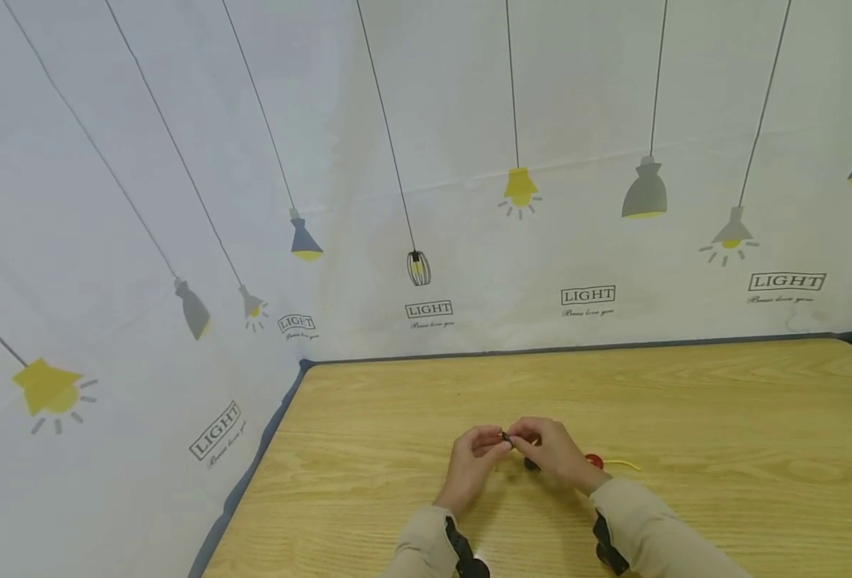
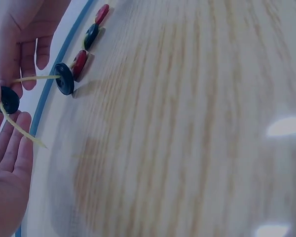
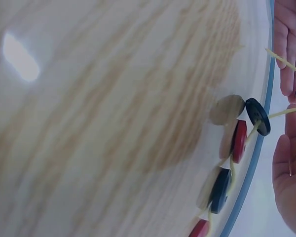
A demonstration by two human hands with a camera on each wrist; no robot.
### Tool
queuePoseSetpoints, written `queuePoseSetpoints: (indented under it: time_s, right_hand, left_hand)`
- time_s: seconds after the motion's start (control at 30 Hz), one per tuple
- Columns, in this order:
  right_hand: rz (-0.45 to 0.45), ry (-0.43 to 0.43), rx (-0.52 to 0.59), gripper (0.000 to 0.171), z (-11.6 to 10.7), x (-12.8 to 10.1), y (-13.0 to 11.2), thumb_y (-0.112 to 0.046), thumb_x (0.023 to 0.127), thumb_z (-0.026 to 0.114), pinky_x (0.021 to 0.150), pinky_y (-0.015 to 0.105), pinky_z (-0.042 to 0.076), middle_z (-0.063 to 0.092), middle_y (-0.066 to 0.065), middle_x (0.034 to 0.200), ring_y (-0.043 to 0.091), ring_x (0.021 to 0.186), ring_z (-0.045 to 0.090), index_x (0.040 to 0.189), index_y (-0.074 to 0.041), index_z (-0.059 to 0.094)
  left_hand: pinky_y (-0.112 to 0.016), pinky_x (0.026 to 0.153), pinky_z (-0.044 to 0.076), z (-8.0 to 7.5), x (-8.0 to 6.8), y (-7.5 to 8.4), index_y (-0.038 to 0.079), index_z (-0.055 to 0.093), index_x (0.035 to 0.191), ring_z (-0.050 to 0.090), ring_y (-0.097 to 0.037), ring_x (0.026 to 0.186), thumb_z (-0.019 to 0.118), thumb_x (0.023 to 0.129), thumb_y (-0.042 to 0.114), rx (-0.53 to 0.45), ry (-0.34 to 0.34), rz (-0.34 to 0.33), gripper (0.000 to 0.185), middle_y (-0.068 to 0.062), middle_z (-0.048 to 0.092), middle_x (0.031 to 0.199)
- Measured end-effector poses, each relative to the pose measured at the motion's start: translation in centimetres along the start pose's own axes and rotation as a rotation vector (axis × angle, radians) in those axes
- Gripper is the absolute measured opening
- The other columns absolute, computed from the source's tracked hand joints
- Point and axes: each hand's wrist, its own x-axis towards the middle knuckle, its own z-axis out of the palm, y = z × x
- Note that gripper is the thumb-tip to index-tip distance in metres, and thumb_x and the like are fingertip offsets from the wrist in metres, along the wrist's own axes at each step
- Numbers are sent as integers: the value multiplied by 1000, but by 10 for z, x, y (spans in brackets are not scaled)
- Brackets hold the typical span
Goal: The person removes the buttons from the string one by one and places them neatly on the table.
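Note:
Above the wooden table, my left hand [image 1: 470, 464] and right hand [image 1: 554, 454] meet at the fingertips. Between them they pinch a small black button [image 2: 10, 100], partly covered by fingers. A yellow string [image 2: 23, 131] passes through it, its loose end hanging beside the left fingers. From the right fingers the string runs to a second black button [image 3: 257, 116], which stands tilted near the tabletop. Further along the string lie a red button [image 3: 239, 141], another black button [image 3: 220, 190] and another red button [image 3: 200, 229].
The wooden table [image 1: 368, 417] has a dark blue edge strip behind and at the left. White cloth walls [image 1: 469, 104] printed with lamps surround it. The far string end [image 1: 624, 463] lies right of the right wrist. Both wrists carry black straps [image 1: 609, 546].

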Motion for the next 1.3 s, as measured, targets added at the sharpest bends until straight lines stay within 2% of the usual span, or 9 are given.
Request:
queuePoseSetpoints:
  time_s: [0.27, 0.43, 0.63, 0.77, 0.9, 1.07, 1.2, 1.3]
  right_hand:
    - [10, 7, -9, 5, 0, -1, 1, -10, 84, 60, 59, 23, 45, 63, -2, 79, 8, 68, 53, 85, -7, 64]
    - [18, 15, -23, 6, -3, -4, 2, -8, 84, 60, 59, 23, 45, 62, 0, 79, 8, 67, 53, 85, -3, 64]
    - [23, 26, -19, 5, -4, -5, 5, -6, 83, 60, 56, 22, 44, 62, 0, 77, 6, 63, 51, 85, -2, 63]
    - [26, 33, -15, 6, -5, -6, 6, -5, 83, 61, 55, 22, 44, 61, -1, 75, 6, 62, 50, 85, -1, 63]
    - [49, 28, -7, 5, -5, -7, 8, -5, 83, 60, 55, 22, 44, 61, -2, 75, 6, 62, 50, 85, -1, 62]
    - [55, 26, -4, 6, -6, -8, 8, -6, 83, 60, 55, 22, 44, 60, -2, 74, 7, 62, 51, 85, -1, 62]
    - [47, 21, -1, 5, -7, -9, 9, -6, 83, 60, 54, 22, 44, 60, -1, 73, 6, 61, 51, 85, -1, 62]
    - [61, 11, 12, 6, -8, -10, 8, -6, 84, 60, 52, 22, 44, 60, 1, 74, 7, 60, 51, 85, -1, 62]
  left_hand:
    - [-23, 74, 47, -3, -1, 1, -6, 58, 101, 59, -23, 89, 63, 81, 5, -30, -11, 5, 24, -14, 61, 97]
    - [-24, 75, 47, -9, -7, 10, -11, 57, 100, 58, -29, 91, 63, 79, 0, -15, 31, 14, 24, -20, 59, 97]
    - [-23, 73, 47, -16, -12, 16, -11, 58, 98, 59, -25, 86, 64, 78, -1, 20, 97, 22, 23, -20, 60, 94]
    - [-23, 73, 47, -22, -13, 17, -13, 57, 99, 59, -29, 87, 63, 78, -2, 29, 106, 15, 24, -23, 59, 95]
    - [-27, 75, 47, -26, -12, 17, -13, 56, 99, 57, -33, 88, 63, 79, -2, 77, 104, 16, 24, -25, 58, 96]
    - [-34, 76, 47, -34, -8, 7, -9, 58, 99, 57, -32, 88, 65, 78, 0, 145, 104, 32, 24, -21, 59, 96]
    - [-29, 73, 47, -42, -2, -10, -5, 59, 100, 57, -26, 86, 67, 77, 4, 236, 93, 49, 26, -14, 59, 95]
    - [-27, 71, 47, -45, 0, -16, -3, 60, 100, 56, -24, 83, 67, 77, 6, 334, 80, 75, 25, -11, 56, 93]
